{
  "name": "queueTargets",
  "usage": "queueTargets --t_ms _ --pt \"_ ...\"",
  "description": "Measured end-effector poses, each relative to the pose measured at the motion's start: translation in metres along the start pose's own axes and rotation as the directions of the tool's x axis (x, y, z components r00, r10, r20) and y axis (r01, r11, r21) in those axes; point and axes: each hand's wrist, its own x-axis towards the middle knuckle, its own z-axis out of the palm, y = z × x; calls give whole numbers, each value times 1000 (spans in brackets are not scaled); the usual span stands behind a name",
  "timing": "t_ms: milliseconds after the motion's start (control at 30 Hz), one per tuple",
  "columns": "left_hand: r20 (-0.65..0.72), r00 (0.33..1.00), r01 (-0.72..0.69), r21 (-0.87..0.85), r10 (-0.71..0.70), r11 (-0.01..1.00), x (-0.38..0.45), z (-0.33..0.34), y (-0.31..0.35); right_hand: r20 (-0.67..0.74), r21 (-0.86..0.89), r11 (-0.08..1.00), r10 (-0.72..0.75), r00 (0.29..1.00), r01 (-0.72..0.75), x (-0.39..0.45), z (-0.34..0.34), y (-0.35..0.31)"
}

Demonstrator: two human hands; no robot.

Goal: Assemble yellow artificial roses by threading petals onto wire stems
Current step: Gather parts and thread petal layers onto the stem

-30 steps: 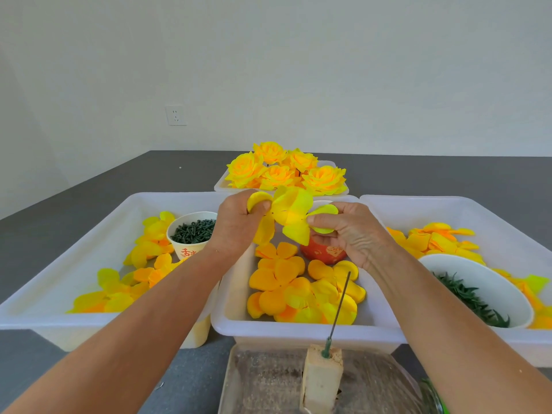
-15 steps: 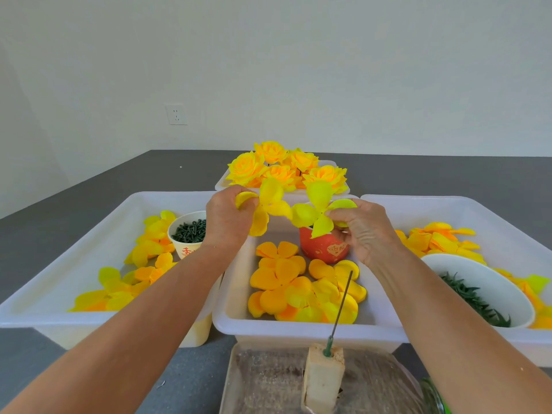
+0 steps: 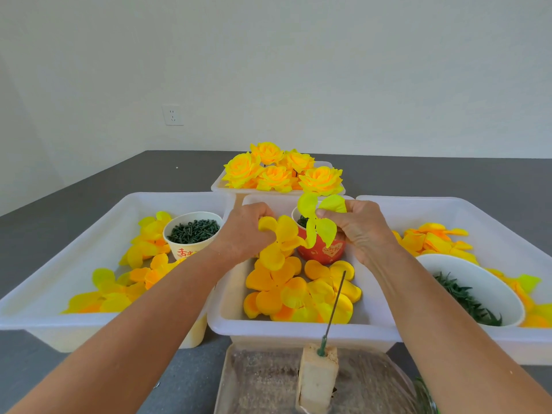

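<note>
At the centre of the frame, a soft yellow-orange petal layer (image 3: 277, 243), with rounded fabric lobes, is gripped by the left hand (image 3: 246, 234), whose fingers are curled round its upper edge. Just to its right, a paler, lime-yellow petal layer (image 3: 318, 222) of four thin lobes is pinched at its middle between thumb and fingers of the right hand (image 3: 358, 231). Both are held above the middle white plastic tray (image 3: 298, 328), where loose yellow petals (image 3: 298, 291) are heaped beside a red paper cup (image 3: 322, 252). Low in the frame, a thin dark wire stem (image 3: 336, 303) is stuck, slightly tilted, into a pale foam block (image 3: 318, 377). Finished yellow roses (image 3: 280, 171), ruffled and layered, are piled in a tray at upper centre. A white cup of dark green pieces (image 3: 192, 233) is seen in the left tray on the grey bench (image 3: 448, 177).
</note>
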Motion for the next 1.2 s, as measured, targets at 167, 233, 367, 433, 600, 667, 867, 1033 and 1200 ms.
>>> queueTargets --t_ms 167,233,367,433,600,667,867,1033,1200 --pt "90 995 -45 158 31 986 2 4 -4 61 -91 995 35 998 -29 -3 -1 1" --pt "103 994 -41 161 24 986 2 4 -5 73 -106 992 71 995 -63 -3 -2 -1" --pt "191 982 -62 281 8 958 2 5 -4 144 93 978 170 975 -184 -4 -7 -10" --pt "234 972 -94 360 8 928 2 7 -4 167 233 950 170 971 -207 -6 -12 -17" --pt "248 969 -106 413 0 905 2 9 -5 266 -34 976 215 940 -214 -22 -20 -24" --pt "212 977 -98 391 15 915 1 9 -4 325 -304 922 337 884 -239 -32 -13 -18" --pt "135 985 -146 362 103 921 -1 9 -5 356 -796 587 252 900 150 -38 -3 -5" --pt "93 967 -255 330 238 909 -2 9 7 404 -880 275 11 914 386 -44 -5 4" --pt "22 950 -310 216 312 926 12 12 41 388 -865 308 -92 917 397 -44 -13 -6"
